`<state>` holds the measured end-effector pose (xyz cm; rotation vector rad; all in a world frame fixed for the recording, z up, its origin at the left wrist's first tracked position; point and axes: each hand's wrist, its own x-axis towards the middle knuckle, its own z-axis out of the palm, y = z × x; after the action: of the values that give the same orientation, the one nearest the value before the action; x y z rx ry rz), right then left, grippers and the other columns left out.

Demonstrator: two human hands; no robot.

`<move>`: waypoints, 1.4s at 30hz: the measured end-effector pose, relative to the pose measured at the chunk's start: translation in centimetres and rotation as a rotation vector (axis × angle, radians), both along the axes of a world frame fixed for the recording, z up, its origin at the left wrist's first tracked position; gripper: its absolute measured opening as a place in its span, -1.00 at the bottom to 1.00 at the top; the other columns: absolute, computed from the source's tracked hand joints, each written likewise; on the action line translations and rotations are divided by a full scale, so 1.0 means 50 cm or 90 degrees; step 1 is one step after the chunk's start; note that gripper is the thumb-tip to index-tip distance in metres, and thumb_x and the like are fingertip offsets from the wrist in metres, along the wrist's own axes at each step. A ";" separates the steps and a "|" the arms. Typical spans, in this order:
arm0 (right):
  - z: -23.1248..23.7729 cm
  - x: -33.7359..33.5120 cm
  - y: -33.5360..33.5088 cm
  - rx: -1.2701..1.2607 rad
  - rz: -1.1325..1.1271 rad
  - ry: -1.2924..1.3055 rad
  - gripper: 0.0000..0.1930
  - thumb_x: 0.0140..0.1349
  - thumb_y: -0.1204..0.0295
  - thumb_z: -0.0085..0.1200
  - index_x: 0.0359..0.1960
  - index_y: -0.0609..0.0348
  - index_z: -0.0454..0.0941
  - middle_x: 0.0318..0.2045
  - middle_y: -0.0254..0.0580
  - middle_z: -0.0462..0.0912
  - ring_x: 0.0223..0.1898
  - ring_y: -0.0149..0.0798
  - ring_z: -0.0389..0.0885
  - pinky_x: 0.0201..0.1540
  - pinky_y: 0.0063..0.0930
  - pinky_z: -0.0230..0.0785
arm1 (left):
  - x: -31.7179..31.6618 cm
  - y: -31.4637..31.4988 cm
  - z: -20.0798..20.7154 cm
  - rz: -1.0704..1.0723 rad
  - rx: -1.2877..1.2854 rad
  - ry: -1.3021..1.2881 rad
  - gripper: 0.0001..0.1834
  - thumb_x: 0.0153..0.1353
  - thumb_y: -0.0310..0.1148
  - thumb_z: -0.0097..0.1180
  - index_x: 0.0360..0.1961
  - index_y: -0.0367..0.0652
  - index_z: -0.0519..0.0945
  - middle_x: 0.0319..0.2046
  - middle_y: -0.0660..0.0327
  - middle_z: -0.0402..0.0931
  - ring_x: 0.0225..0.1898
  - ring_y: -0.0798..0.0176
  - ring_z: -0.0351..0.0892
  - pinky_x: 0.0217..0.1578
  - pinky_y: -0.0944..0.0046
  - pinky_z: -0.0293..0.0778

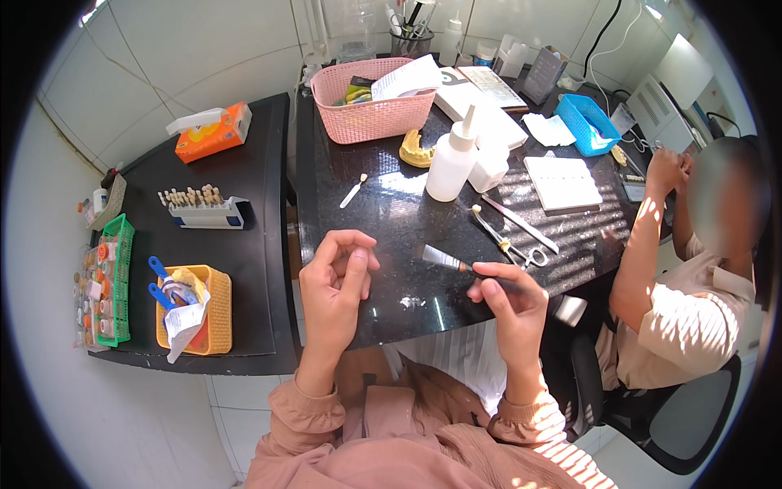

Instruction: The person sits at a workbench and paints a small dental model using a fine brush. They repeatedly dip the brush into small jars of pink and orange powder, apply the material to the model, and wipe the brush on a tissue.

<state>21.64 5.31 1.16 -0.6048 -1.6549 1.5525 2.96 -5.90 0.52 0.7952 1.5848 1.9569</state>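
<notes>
In my right hand (513, 306) is a small brush (442, 257) with a dark handle and a pale flat tip pointing left. Thumb and fingers pinch its handle above the black table (383, 314). My left hand (336, 281) is raised at the table's near edge, fingers curled and thumb against them; whatever may lie inside is hidden. White powder (413, 301) is scattered between the hands. Beyond the brush are locking forceps (503, 243) with a small pale piece at the tip, and a slim metal instrument (525, 226). Farther left lies a tooth shade tab (353, 191).
Behind stand a white nozzle bottle (451, 167), a yellow dental model (415, 150), a pink basket (371, 122), a blue basket (588, 130) and a white tray (562, 183). Leftward are a shade guide (205, 213) and yellow basket (218, 318). A person (676, 277) sits at right.
</notes>
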 end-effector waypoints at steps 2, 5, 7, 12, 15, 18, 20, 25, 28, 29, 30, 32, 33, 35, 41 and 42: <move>0.002 -0.002 0.016 -0.052 -0.003 -0.024 -0.72 0.30 0.48 0.12 0.01 0.31 0.56 -0.38 -0.26 0.64 -0.42 -0.53 0.47 -0.29 -0.62 0.33 | -0.001 0.000 -0.001 0.001 0.000 -0.003 -0.88 0.37 -0.46 0.00 -0.18 -0.28 0.53 -0.46 0.27 0.51 -0.61 0.58 0.28 -0.59 0.55 0.19; 0.006 -0.030 0.031 -0.108 0.038 0.072 -0.84 0.33 0.48 0.03 -0.15 0.31 0.54 -0.52 -0.33 0.51 -0.48 -0.54 0.40 -0.41 -0.64 0.24 | -0.002 0.002 -0.002 0.001 0.006 -0.005 -0.88 0.37 -0.45 0.00 -0.18 -0.28 0.53 -0.46 0.26 0.51 -0.62 0.58 0.27 -0.59 0.54 0.19; -0.001 -0.058 0.035 -0.130 0.040 0.078 -0.88 0.35 0.46 -0.03 -0.28 0.28 0.48 -0.58 -0.35 0.45 -0.55 -0.53 0.37 -0.48 -0.65 0.20 | -0.001 0.004 -0.001 -0.001 0.006 -0.007 -0.88 0.37 -0.45 0.00 -0.18 -0.28 0.53 -0.46 0.26 0.51 -0.62 0.58 0.27 -0.59 0.54 0.19; -0.008 -0.066 0.044 -0.136 0.024 0.011 -0.88 0.36 0.47 -0.02 -0.31 0.25 0.48 -0.60 -0.34 0.48 -0.60 -0.54 0.38 -0.55 -0.67 0.19 | -0.001 0.003 -0.001 0.002 0.004 -0.012 -0.88 0.37 -0.46 0.01 -0.18 -0.28 0.53 -0.46 0.26 0.52 -0.61 0.59 0.27 -0.59 0.55 0.18; 0.000 -0.065 0.044 -0.151 0.028 -0.042 -0.89 0.35 0.47 -0.02 -0.31 0.24 0.48 -0.62 -0.35 0.48 -0.60 -0.55 0.38 -0.55 -0.67 0.19 | -0.001 0.003 0.000 0.002 0.003 -0.009 -0.88 0.37 -0.46 0.01 -0.18 -0.28 0.53 -0.46 0.27 0.51 -0.61 0.59 0.27 -0.59 0.55 0.18; 0.003 -0.070 0.044 -0.158 0.019 -0.085 -0.89 0.35 0.46 -0.01 -0.32 0.22 0.49 -0.63 -0.36 0.49 -0.61 -0.56 0.37 -0.55 -0.68 0.18 | -0.003 0.003 -0.007 -0.006 0.009 0.011 -0.88 0.37 -0.45 0.00 -0.16 -0.26 0.52 -0.44 0.26 0.49 -0.61 0.59 0.26 -0.62 0.57 0.15; 0.000 -0.072 0.045 -0.163 0.009 -0.118 -0.90 0.34 0.46 0.00 -0.33 0.21 0.50 -0.64 -0.36 0.50 -0.61 -0.57 0.36 -0.55 -0.68 0.17 | -0.004 0.002 -0.011 -0.012 0.011 0.021 -0.87 0.38 -0.44 -0.01 -0.15 -0.25 0.52 -0.43 0.26 0.48 -0.62 0.59 0.25 -0.64 0.59 0.13; 0.000 -0.070 0.045 -0.131 0.001 -0.153 -0.90 0.31 0.44 0.02 -0.33 0.17 0.52 -0.64 -0.39 0.51 -0.62 -0.57 0.35 -0.54 -0.67 0.18 | -0.006 0.003 -0.012 -0.016 0.006 0.018 -0.87 0.38 -0.45 -0.02 -0.15 -0.25 0.52 -0.43 0.27 0.48 -0.61 0.60 0.25 -0.64 0.59 0.13; 0.003 -0.071 0.041 -0.125 -0.014 -0.182 -0.90 0.31 0.43 0.02 -0.34 0.15 0.53 -0.64 -0.40 0.50 -0.62 -0.57 0.35 -0.54 -0.66 0.19 | -0.006 0.001 -0.014 -0.016 0.015 0.019 -0.87 0.37 -0.45 -0.02 -0.15 -0.25 0.52 -0.43 0.27 0.48 -0.62 0.60 0.25 -0.65 0.60 0.13; 0.004 -0.071 0.040 -0.125 -0.023 -0.195 -0.90 0.31 0.43 0.02 -0.34 0.14 0.53 -0.65 -0.40 0.50 -0.62 -0.57 0.35 -0.54 -0.65 0.19 | -0.006 0.001 -0.013 -0.018 0.015 0.018 -0.87 0.37 -0.45 -0.02 -0.15 -0.25 0.52 -0.43 0.27 0.48 -0.62 0.60 0.25 -0.65 0.60 0.12; 0.002 -0.070 0.041 -0.126 -0.026 -0.200 -0.90 0.31 0.43 0.03 -0.35 0.14 0.54 -0.65 -0.40 0.50 -0.62 -0.57 0.35 -0.54 -0.65 0.19 | -0.006 0.002 -0.012 -0.019 0.014 0.017 -0.88 0.37 -0.45 -0.02 -0.15 -0.25 0.52 -0.43 0.27 0.48 -0.62 0.60 0.25 -0.65 0.60 0.12; -0.004 -0.068 0.045 -0.127 -0.031 -0.209 -0.90 0.31 0.43 0.03 -0.36 0.13 0.54 -0.65 -0.40 0.50 -0.62 -0.57 0.34 -0.54 -0.64 0.19 | -0.006 0.002 -0.012 -0.018 0.014 0.018 -0.88 0.37 -0.45 -0.02 -0.15 -0.24 0.52 -0.43 0.27 0.48 -0.62 0.59 0.25 -0.65 0.60 0.12; -0.005 -0.068 0.045 -0.128 -0.031 -0.212 -0.90 0.31 0.43 0.03 -0.36 0.13 0.54 -0.66 -0.41 0.50 -0.62 -0.57 0.34 -0.54 -0.64 0.19 | -0.006 0.002 -0.013 -0.017 0.014 0.020 -0.88 0.37 -0.45 -0.02 -0.15 -0.24 0.52 -0.43 0.27 0.48 -0.63 0.59 0.25 -0.65 0.60 0.12; -0.005 -0.068 0.045 -0.130 -0.033 -0.216 -0.90 0.30 0.44 0.03 -0.36 0.13 0.54 -0.66 -0.41 0.50 -0.63 -0.58 0.33 -0.54 -0.64 0.19 | -0.006 0.001 -0.013 -0.015 0.012 0.021 -0.88 0.37 -0.45 -0.02 -0.15 -0.24 0.52 -0.43 0.27 0.48 -0.63 0.59 0.25 -0.66 0.60 0.12; -0.006 -0.067 0.046 -0.146 -0.029 -0.202 -0.91 0.30 0.45 0.04 -0.36 0.13 0.54 -0.67 -0.42 0.49 -0.64 -0.59 0.33 -0.56 -0.65 0.17 | -0.003 0.002 -0.007 0.003 0.002 0.009 -0.88 0.37 -0.45 0.00 -0.18 -0.27 0.54 -0.48 0.27 0.52 -0.62 0.59 0.27 -0.60 0.55 0.18; -0.005 -0.067 0.045 -0.143 -0.032 -0.205 -0.91 0.30 0.45 0.04 -0.36 0.13 0.54 -0.67 -0.42 0.49 -0.64 -0.59 0.33 -0.56 -0.66 0.16 | -0.003 0.003 -0.007 0.004 0.003 0.011 -0.88 0.37 -0.45 0.00 -0.18 -0.27 0.54 -0.48 0.27 0.52 -0.62 0.59 0.27 -0.60 0.55 0.18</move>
<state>18.31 7.58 0.92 -1.0542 -1.6901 1.6847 2.80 -5.76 0.17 0.8115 1.5950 1.9631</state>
